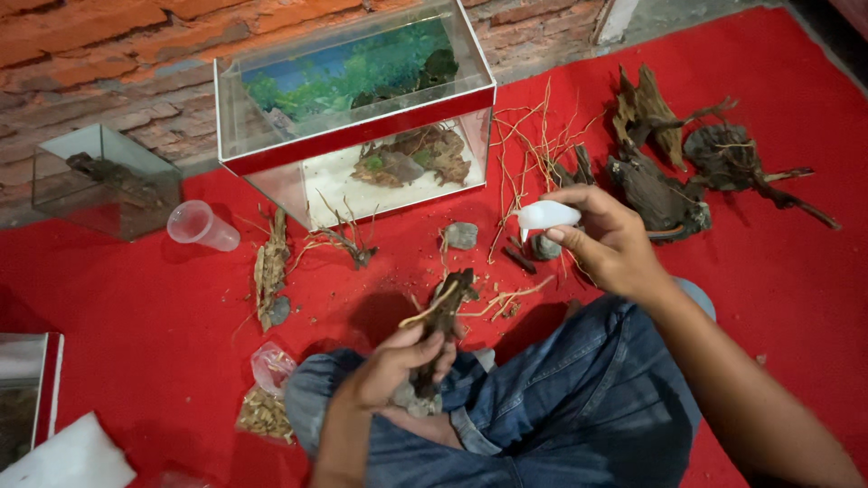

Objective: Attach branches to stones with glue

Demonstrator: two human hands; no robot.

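Observation:
My left hand (393, 361) grips a dark piece of driftwood (443, 312) with a pale root on it, held upright over my lap; a grey stone shows at its base. My right hand (610, 239) is raised to the right of it and holds a small white bottle (545, 215), its tip pointing left toward the wood. Both hands are over my jeans-clad legs on the red carpet (136, 307).
A glass aquarium (357, 126) with red trim, white sand and wood stands ahead. A small glass tank (104, 181) and a tipped plastic cup (201, 225) lie left. Driftwood pieces (669, 172), thin roots (533, 145), grey stones (461, 235) and a bag of chips (267, 407) lie around.

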